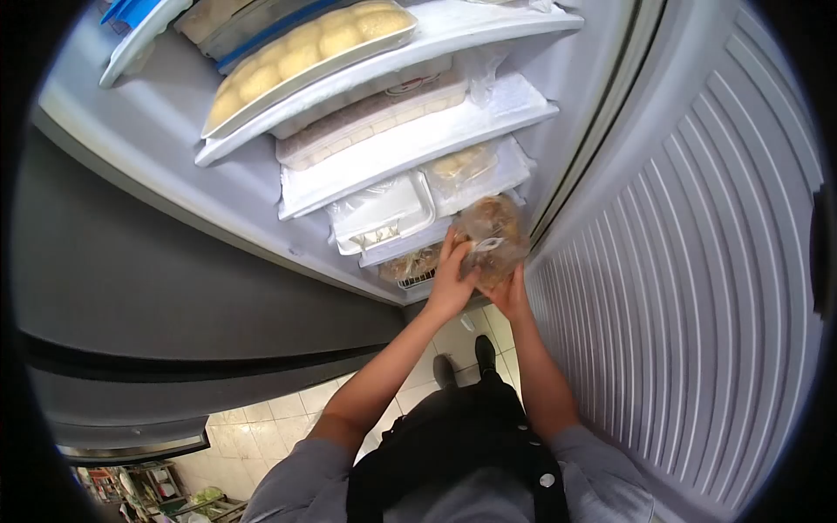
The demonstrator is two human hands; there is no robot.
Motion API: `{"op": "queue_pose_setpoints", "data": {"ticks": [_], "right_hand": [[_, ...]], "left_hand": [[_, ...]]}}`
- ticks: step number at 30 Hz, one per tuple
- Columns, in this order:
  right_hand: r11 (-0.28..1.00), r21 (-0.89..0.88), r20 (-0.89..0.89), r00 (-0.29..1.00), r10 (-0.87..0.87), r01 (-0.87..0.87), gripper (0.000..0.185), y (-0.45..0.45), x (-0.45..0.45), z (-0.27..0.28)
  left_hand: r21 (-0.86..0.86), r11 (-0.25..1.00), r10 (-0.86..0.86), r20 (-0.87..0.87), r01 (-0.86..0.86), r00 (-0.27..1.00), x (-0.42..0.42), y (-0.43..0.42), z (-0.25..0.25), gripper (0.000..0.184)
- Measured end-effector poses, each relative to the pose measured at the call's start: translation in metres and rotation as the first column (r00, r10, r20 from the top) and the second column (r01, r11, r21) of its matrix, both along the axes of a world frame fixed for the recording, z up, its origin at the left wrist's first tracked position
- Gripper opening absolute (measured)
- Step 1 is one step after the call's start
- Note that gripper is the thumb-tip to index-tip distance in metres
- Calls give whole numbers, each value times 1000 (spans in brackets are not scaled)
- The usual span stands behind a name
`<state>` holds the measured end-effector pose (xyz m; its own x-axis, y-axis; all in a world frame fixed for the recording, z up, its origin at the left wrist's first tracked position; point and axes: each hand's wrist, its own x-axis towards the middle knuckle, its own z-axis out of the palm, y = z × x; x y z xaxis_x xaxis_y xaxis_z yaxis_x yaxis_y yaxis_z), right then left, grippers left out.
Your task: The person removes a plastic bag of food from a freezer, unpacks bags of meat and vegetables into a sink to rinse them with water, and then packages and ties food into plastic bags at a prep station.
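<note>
A clear plastic bag (495,228) of brownish food is between my two hands, in front of the lower shelves of an open freezer. My left hand (453,277) grips the bag's left side, with the thumb on its near face. From below and the right, my right hand (510,296) closes round the bag, its fingers partly hidden behind it. What exactly the food is I cannot make out. Just left of the bag, a white foam tray (384,228) in plastic wrap sits on a frosted shelf. Another bag of pale food (460,164) lies behind, above my hands.
Higher up, a long tray of round yellow dough pieces (314,54) and a plastic box (375,118) rest on frosty shelves. The ribbed freezer door (689,288) stands open at right. A dark cabinet front (192,253) is at left. Tiled floor (266,427) lies below.
</note>
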<state>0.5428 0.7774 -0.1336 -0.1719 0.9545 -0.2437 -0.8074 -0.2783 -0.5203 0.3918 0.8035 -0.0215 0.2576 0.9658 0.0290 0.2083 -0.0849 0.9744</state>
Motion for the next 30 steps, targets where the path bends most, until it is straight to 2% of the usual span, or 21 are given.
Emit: {"op": "queue_pose_setpoints", "data": {"ticks": [1, 2, 3, 5, 6, 8, 10, 13, 15, 20, 22, 25, 26, 27, 28, 30], "right_hand": [[1000, -3, -8, 1000, 4, -4, 71, 7, 2, -13], [999, -47, -23, 999, -24, 23, 68, 13, 7, -25], [995, -83, -34, 998, -53, 50, 66, 25, 10, -32], [997, -9, -85, 993, -80, 79, 61, 35, 14, -28], [995, -56, -34, 996, -79, 77, 60, 32, 16, -31], [991, -106, 20, 997, -76, 78, 58, 31, 21, -34], [962, -271, 73, 995, 61, -39, 58, 36, 27, -22], [944, -327, 105, 995, 3, 32, 59, 40, 20, 7], [950, -310, 84, 996, 1, 25, 57, 45, 19, 5], [960, -280, 58, 998, 13, 3, 55, 46, 21, 8], [949, -314, 110, 994, 2, 33, 58, 45, 22, 16], [963, -269, 125, 992, 21, 13, 61, 42, 26, 11], [962, -273, 124, 992, 27, 7, 61, 42, 25, 8], [980, -197, 69, 997, 24, -11, 63, 41, 25, 5], [993, -118, 15, 1000, 24, -22, 65, 39, 25, 2], [982, -188, 50, 999, 20, -10, 66, 38, 25, 0]], "left_hand": [[103, 994, -30, -156, 47, 987, 6, 6, -1, 46], [145, 986, -49, -215, 82, 975, 15, 11, -2, 54], [152, 985, -47, -217, 81, 975, 25, 13, -3, 54], [375, 918, 36, -406, 131, 913, 43, 3, -6, 67], [339, 909, 26, -628, 243, 777, 45, 0, -11, 76], [337, 922, 77, -641, 190, 763, 50, 4, -19, 74], [342, 928, 125, -654, 145, 746, 53, 12, -20, 73], [334, 927, 129, -709, 169, 693, 53, 29, -22, 72], [420, 886, 196, -726, 198, 659, 52, 37, -25, 73], [393, 905, 188, -713, 163, 676, 54, 38, -22, 72], [405, 903, 203, -699, 145, 686, 56, 33, -9, 72], [404, 913, 246, -648, 51, 721, 59, 18, 7, 72], [469, 864, 235, -696, 182, 679, 62, 15, 9, 70], [514, 799, 228, -740, 313, 632, 66, 13, 8, 69], [510, 803, 227, -740, 309, 633, 70, 12, 2, 69], [466, 808, 186, -783, 361, 594, 79, 21, -16, 65]]}}
